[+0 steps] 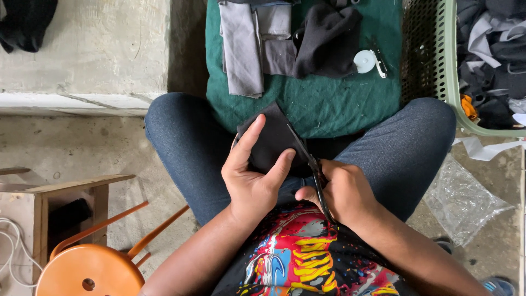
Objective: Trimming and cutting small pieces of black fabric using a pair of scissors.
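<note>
The person sits with knees apart, and both hands work in the lap. The left hand (253, 178) grasps a dark cloth piece (271, 142), thumb on the near side and fingers spread over the top. The right hand (342, 192) is clenched around black scissors (312, 167), and the blades run along the right edge of the cloth, very close to the left thumb.

In front of the knees lies a green cushion (329, 104) with grey cloth (241, 49), black cloth (326, 41) and a small white round thing (364, 61) on it. At the right stands a green basket (450, 66) full of dark scraps. A clear plastic bag (460, 203) lies on the floor, and an orange stool (90, 271) is at the lower left.

I think the main danger is the left thumb: it is so near the blades that 1 careless snip could nick it. The cloth is also soft and held only at 1 end, so it may fold between the blades and the cut would go crooked. If the grasp loosens, the piece could slip down between the legs.
</note>
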